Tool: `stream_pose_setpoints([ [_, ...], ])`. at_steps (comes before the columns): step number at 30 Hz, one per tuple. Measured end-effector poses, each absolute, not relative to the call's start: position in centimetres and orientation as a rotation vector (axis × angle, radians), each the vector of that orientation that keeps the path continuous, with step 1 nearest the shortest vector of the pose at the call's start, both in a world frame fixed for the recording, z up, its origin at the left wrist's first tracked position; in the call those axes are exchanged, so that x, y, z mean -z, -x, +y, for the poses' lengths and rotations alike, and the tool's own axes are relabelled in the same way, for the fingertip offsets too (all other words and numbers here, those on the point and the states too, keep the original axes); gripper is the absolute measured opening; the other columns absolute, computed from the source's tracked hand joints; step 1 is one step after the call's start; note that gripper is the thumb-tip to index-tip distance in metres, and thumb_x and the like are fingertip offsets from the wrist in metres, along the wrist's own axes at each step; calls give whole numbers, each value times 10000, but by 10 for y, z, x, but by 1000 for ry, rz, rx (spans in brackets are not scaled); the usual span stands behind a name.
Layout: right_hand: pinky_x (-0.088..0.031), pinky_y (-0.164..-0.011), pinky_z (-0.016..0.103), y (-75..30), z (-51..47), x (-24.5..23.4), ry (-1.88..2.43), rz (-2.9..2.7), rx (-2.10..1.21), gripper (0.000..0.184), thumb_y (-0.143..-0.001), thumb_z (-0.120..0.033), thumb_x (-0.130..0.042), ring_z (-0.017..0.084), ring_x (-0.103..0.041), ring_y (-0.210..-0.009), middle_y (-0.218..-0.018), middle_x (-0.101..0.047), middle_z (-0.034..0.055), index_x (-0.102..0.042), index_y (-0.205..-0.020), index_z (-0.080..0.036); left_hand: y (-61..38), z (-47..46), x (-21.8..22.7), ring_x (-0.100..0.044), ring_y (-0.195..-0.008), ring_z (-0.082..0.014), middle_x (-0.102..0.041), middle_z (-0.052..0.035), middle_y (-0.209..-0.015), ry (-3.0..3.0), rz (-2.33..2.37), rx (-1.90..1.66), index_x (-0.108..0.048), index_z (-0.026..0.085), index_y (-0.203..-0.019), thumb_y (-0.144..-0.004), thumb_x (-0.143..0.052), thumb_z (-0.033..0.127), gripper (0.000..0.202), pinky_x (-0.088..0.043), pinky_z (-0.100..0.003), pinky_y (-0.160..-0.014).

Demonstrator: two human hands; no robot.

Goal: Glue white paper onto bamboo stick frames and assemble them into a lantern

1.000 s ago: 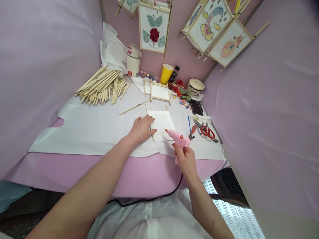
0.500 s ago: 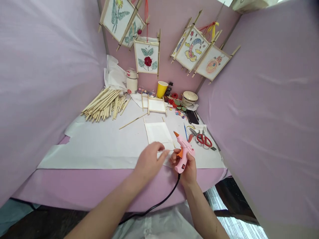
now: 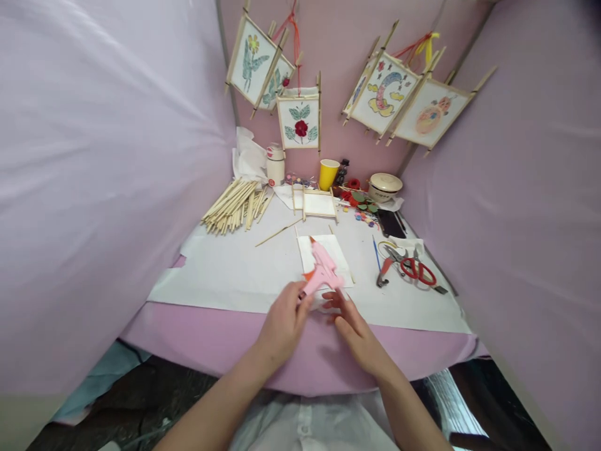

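A pink glue gun [image 3: 322, 269] with an orange tip and trigger points away from me over a white paper square [image 3: 337, 250] edged with thin sticks. My left hand [image 3: 284, 322] is closed on the gun's handle from the left. My right hand [image 3: 353, 326] lies just right of the handle with its fingers stretched out, touching or nearly touching the gun's base. Both hands are at the near edge of the white sheet [image 3: 235, 275] that covers the purple table [image 3: 225, 341].
A pile of bamboo sticks [image 3: 235, 210] lies at the back left, with a loose stick [image 3: 279, 232] nearer. A small stick frame [image 3: 319, 203], yellow cup [image 3: 327, 173], white bottle [image 3: 275, 164] and lidded pot [image 3: 384, 186] stand behind. Red scissors [image 3: 417, 270] and cutters [image 3: 385, 268] lie right. Painted panels [image 3: 300, 122] hang above.
My left hand left the paper square and came to the glue gun. The gun went from my right hand's grip to my left hand, tip now pointing away. The camera view lifted.
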State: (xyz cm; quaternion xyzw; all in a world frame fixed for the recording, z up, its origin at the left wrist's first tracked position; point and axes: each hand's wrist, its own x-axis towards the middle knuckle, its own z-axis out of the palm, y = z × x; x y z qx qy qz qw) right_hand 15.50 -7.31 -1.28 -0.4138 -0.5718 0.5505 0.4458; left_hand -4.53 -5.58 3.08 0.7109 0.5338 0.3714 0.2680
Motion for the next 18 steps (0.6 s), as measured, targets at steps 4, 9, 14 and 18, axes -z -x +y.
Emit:
stream_pose_setpoints([
  [4, -436, -995, 399, -162, -77, 9, 1052, -1581, -1368, 553, -980, -465, -471, 212, -526, -1174, -1363, -476, 92, -311, -1493, -333, 112, -38, -30, -596, -891, -249, -621, -108, -1017, -1862, 2095, -1037, -533, 161, -1149, -988, -345, 376, 328, -476, -379, -774],
  [9, -462, -970, 395, -175, -78, 9, 1096, -1628, -1374, 493, -985, -487, -441, 190, -582, -1062, -1299, -506, 78, -353, -1446, -336, 170, -30, -10, -577, -948, -303, -613, -162, -996, -1937, 2499, -633, -592, 74, -1116, -964, -386, 290, 335, -467, -407, -820],
  [14, -470, -940, 386, -181, -78, 2, 1165, -1716, -1316, 463, -975, -472, -476, 184, -593, -1010, -1233, -557, 69, -413, -1405, -312, 180, -30, -7, -519, -1048, -389, -573, -218, -1090, -1885, 2619, -592, -614, 66, -1157, -920, -489, 339, 382, -448, -514, -863],
  [18, -474, -920, 372, -186, -80, -1, 1254, -1769, -1146, 348, -954, -446, -521, 197, -595, -1015, -1143, -623, 65, -585, -1246, -267, 155, -27, -24, -484, -1151, -391, -562, -208, -1186, -1873, 2485, -819, -572, 86, -1230, -882, -560, 364, 446, -403, -541, -964],
])
